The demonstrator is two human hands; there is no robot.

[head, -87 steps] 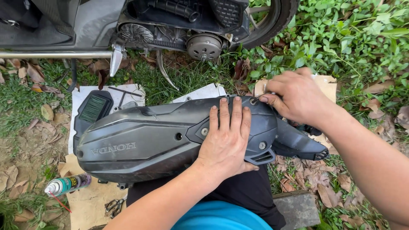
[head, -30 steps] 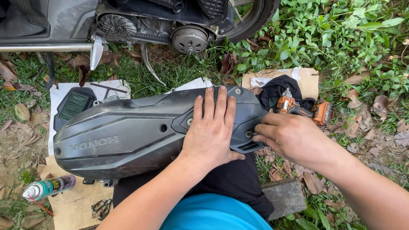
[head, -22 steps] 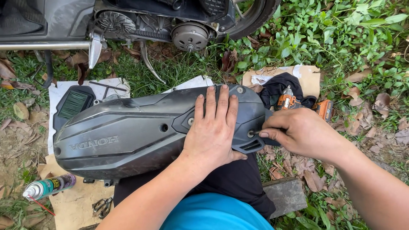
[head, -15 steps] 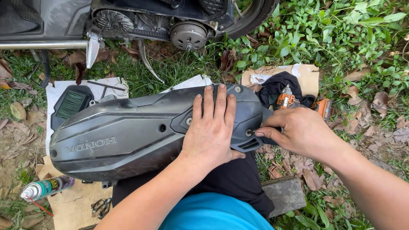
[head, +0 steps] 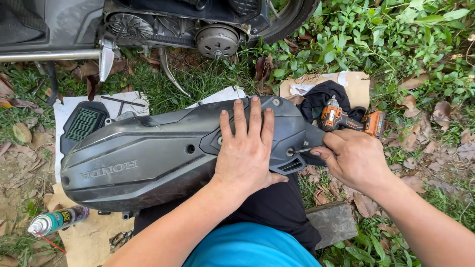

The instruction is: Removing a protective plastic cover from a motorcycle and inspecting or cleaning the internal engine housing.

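Soft, even daylight, sharp throughout.
Faint sheen on the grey engine cover; grass beyond it bright, shadows weak.

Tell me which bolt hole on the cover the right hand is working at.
The hole at the cover's right end, where the right hand holds a thin tool. The middle hole and top hole are untouched.

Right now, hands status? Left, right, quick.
Left hand: open, flat on the grey engine cover, holding nothing.
Right hand: closed on a thin metal tool at the cover's edge.
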